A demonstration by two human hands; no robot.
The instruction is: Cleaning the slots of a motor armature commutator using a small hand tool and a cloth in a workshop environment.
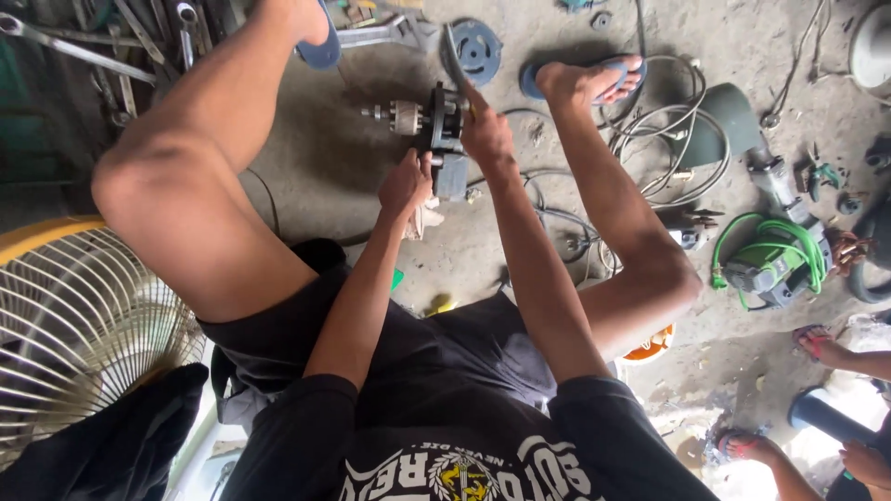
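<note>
I sit low over a concrete floor with my knees spread. A dark motor part [444, 139] with a copper-banded rotor shaft [399, 116] sticking out to the left stands on the floor between my feet. My left hand [405, 183] grips its lower near side, next to a pale rag [425, 219]. My right hand [485, 133] is closed on a grey metal tool [453, 60] whose flat end rises above the part's top.
Wrenches [380, 35] and a round blue-grey disc [479, 48] lie beyond the part. Coiled grey cables [668, 148] and a power tool with a green hose [770, 255] lie right. A fan grille [83, 325] stands at left. Another person's feet [817, 341] show bottom right.
</note>
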